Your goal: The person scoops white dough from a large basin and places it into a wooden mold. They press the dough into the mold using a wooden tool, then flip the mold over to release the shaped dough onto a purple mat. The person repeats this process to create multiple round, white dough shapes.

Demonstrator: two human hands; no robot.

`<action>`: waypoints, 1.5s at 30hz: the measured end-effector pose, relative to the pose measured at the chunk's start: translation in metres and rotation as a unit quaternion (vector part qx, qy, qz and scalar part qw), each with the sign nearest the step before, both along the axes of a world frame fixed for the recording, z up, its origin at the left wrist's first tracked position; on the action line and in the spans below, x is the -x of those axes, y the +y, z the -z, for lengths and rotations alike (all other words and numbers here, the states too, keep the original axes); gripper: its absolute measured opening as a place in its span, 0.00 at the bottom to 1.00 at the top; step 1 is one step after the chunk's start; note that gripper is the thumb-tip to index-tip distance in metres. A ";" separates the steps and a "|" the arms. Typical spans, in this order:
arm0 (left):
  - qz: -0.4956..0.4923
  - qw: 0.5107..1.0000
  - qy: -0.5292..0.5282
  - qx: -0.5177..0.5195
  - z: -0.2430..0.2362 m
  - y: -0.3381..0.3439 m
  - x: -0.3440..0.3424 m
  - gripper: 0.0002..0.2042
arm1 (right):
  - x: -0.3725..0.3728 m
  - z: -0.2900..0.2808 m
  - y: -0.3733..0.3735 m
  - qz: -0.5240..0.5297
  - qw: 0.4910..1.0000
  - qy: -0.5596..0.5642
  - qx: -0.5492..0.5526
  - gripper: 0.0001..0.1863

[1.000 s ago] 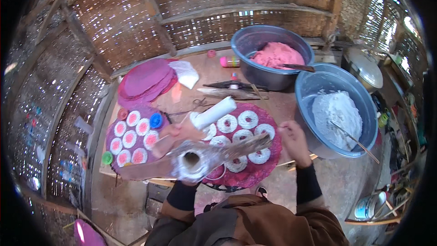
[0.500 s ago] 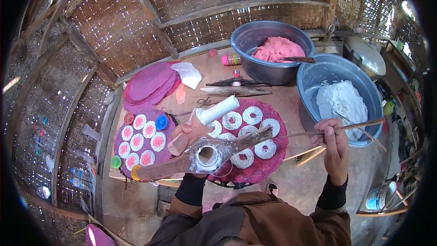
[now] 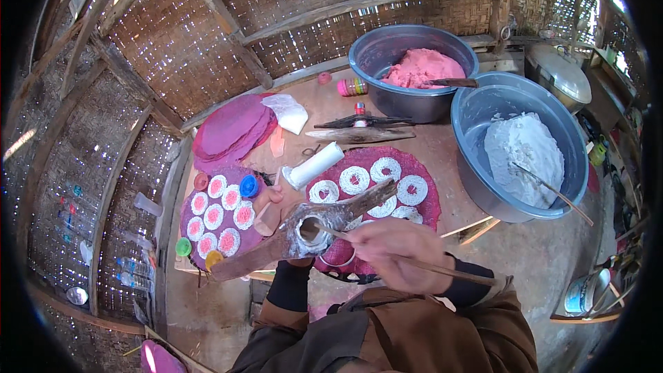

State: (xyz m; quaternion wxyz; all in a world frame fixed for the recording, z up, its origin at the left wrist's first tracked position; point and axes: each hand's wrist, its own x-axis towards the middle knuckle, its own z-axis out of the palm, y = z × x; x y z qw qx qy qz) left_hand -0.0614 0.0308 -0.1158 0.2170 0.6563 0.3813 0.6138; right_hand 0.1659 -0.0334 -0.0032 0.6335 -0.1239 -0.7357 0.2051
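Note:
My left hand (image 3: 271, 199) is closed around a wooden plunger whose round end (image 3: 316, 164) is coated white. Over my left wrist lies a long wooden press body (image 3: 259, 252) with a round hole, its rim smeared white. My right hand (image 3: 397, 249) grips a thin wooden stick (image 3: 442, 269), whose tip reaches the hole's rim; whether it enters is unclear. Behind the press, a round magenta mat (image 3: 431, 197) bears several white dough rings (image 3: 354, 181). To the left, a purple mat (image 3: 224, 245) carries white rings with pink centres (image 3: 213, 217).
A grey basin (image 3: 359, 62) of pink dough stands at the back. Right of it, another basin (image 3: 459, 117) holds white dough and a stick. Purple mats (image 3: 231, 128) are stacked at the back left. A second wooden press (image 3: 362, 135) lies mid-table. Coloured lids (image 3: 249, 186) border the left mat.
My right hand has swung left and nearer from beside the white-dough basin, bringing the stick to the press hole. The plunger and press body have shifted slightly left.

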 end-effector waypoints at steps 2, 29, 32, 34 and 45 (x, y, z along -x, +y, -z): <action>-0.002 1.000 0.000 0.001 0.003 -0.001 0.002 0.17 | 0.012 0.006 0.007 0.009 1.000 -0.013 0.002 0.14; -0.086 0.991 -0.022 -0.096 0.004 0.010 -0.019 0.17 | 0.022 0.026 0.022 0.055 0.997 -0.051 0.006 0.11; -0.092 0.990 -0.022 -0.102 0.003 0.011 -0.020 0.17 | 0.022 0.026 0.022 0.057 0.997 -0.049 0.008 0.10; -0.096 0.990 -0.019 -0.104 0.004 0.011 -0.021 0.17 | 0.022 0.027 0.021 0.054 0.997 -0.050 0.010 0.12; -0.054 0.994 0.084 -0.034 0.067 0.019 0.007 0.17 | 0.020 0.033 0.023 0.026 0.998 -0.050 0.014 0.18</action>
